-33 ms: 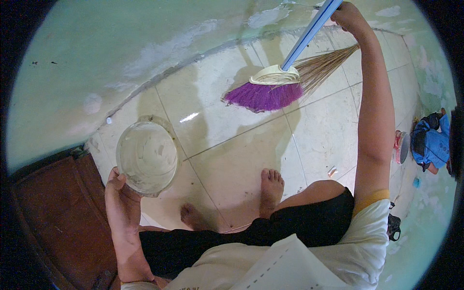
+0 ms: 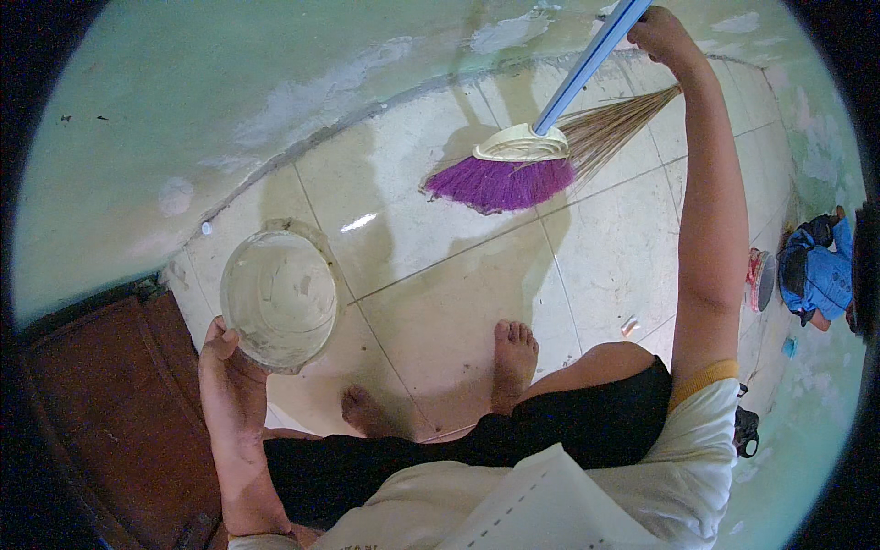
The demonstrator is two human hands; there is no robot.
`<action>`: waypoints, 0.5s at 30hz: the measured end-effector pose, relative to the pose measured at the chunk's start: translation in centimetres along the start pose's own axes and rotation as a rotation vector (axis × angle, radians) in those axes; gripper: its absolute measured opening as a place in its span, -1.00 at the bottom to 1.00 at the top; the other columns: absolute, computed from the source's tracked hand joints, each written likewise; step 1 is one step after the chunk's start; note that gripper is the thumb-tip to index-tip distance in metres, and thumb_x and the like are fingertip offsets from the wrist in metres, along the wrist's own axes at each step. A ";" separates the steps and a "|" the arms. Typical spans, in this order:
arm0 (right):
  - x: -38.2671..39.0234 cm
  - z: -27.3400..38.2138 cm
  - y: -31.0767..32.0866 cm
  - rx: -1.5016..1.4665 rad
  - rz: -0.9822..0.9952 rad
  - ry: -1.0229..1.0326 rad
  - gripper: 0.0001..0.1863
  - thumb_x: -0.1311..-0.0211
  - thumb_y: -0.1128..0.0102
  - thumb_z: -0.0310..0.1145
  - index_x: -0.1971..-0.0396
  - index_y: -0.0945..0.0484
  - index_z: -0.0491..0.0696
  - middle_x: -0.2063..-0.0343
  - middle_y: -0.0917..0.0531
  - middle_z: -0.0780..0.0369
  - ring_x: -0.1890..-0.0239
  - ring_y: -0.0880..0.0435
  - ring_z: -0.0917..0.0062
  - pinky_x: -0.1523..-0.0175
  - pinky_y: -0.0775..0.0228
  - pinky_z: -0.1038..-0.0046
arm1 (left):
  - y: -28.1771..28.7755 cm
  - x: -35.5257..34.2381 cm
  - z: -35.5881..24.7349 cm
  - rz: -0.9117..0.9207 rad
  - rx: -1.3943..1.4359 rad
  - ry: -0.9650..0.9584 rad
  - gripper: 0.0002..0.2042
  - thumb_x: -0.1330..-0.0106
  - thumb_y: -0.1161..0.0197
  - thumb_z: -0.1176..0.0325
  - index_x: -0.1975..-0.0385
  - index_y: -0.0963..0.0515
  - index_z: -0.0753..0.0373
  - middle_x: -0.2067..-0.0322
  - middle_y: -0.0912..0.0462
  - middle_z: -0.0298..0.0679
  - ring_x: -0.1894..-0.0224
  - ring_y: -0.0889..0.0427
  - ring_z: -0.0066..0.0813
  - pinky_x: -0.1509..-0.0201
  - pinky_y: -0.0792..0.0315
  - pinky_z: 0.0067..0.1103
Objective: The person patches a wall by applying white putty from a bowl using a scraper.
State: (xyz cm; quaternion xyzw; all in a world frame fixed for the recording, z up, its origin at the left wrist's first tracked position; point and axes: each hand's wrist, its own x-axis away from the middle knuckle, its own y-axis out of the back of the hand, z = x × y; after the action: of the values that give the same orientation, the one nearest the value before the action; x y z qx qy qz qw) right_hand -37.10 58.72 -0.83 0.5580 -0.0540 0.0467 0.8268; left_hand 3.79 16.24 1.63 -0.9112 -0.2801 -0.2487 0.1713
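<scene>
My left hand (image 2: 225, 344) grips the near-left rim of a round, whitish see-through plastic tub (image 2: 284, 298), tilted so its inside shows. The tub looks empty apart from smudges. Far to the right, my right hand (image 2: 662, 37) is closed beside the upper part of a light blue broom handle (image 2: 591, 69). That handle partly hides the fingers, and a small dark tip shows past it by the wall. Below, the purple-bristled broom (image 2: 504, 183) with a cream head rests on the tiles. A stick broom (image 2: 623, 128) lies behind it.
Green walls with peeling paint (image 2: 321, 82) bound the tiled floor (image 2: 440, 275). A brown wooden panel (image 2: 119, 403) stands at the left. At the right are a lidded jar (image 2: 761, 280), a blue cloth bundle (image 2: 816, 275) and a small scrap (image 2: 630, 325). My bare feet (image 2: 513, 362) are on the tiles.
</scene>
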 end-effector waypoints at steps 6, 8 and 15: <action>-6.2 -8.0 -8.3 0.157 -0.075 0.519 -0.71 -0.09 -0.32 -0.18 0.32 -0.68 -0.10 0.48 -0.68 0.18 0.38 -0.65 0.47 0.26 -0.49 0.39 | 1.3 -1.0 0.2 0.082 0.003 0.058 -0.56 -0.28 -0.12 0.28 -0.14 -0.36 0.30 -0.13 -0.49 -0.18 -0.17 -0.49 -0.29 -0.23 -0.42 -0.32; -4.6 -5.3 -9.2 0.144 -0.044 0.413 -0.75 -0.12 -0.29 -0.20 0.30 -0.69 -0.06 0.43 -0.70 0.19 0.36 -0.67 0.42 0.23 -0.50 0.36 | 2.0 -0.7 0.4 0.052 -0.007 0.050 -0.56 -0.28 -0.12 0.29 -0.14 -0.35 0.30 -0.11 -0.50 -0.18 -0.15 -0.50 -0.29 -0.23 -0.42 -0.33; -3.1 -3.2 -3.2 0.126 -0.163 0.431 -0.64 -0.09 -0.35 -0.09 0.28 -0.69 -0.08 0.34 -0.72 0.10 0.26 -0.68 0.28 0.12 -0.51 0.27 | 0.0 -0.3 0.1 0.001 -0.008 -0.006 -0.76 -0.27 -0.06 0.39 0.12 -0.40 0.36 0.11 -0.59 -0.14 0.03 -0.62 -0.40 -0.15 -0.49 -0.41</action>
State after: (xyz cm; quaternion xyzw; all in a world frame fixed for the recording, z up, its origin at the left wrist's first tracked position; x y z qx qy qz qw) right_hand -39.67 60.49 -5.37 0.5883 0.1717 0.1013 0.7836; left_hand 3.60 16.18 1.45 -0.9128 -0.2792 -0.2469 0.1669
